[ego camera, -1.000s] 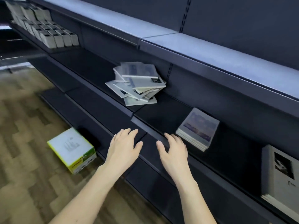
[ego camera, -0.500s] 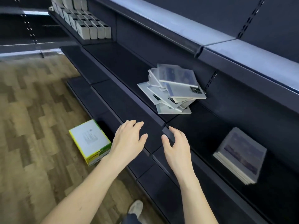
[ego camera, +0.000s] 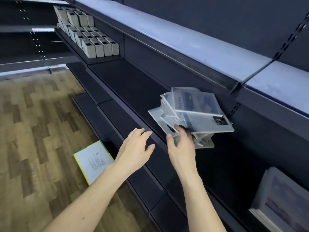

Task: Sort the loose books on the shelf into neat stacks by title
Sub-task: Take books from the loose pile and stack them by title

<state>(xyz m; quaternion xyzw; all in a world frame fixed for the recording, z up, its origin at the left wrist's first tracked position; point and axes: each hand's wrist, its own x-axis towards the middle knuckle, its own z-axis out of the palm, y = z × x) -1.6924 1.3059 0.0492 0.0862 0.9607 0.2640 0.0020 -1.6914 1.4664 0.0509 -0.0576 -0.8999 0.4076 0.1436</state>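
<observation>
Grey loose books, labels unreadable

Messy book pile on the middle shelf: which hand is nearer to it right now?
Right. The right hand reaches the front of the messy book pile, fingertips at its lower books. The left hand hovers open farther left, over the shelf's front edge, apart from the pile.

The shelf looks like dark matt metal, smooth, with a paler upper ledge at 1 o'clock. The loose books have glossy, plastic-looking grey covers. The floor at 9 o'clock is wood-look parquet, and the box on it looks like smooth cardboard.
</observation>
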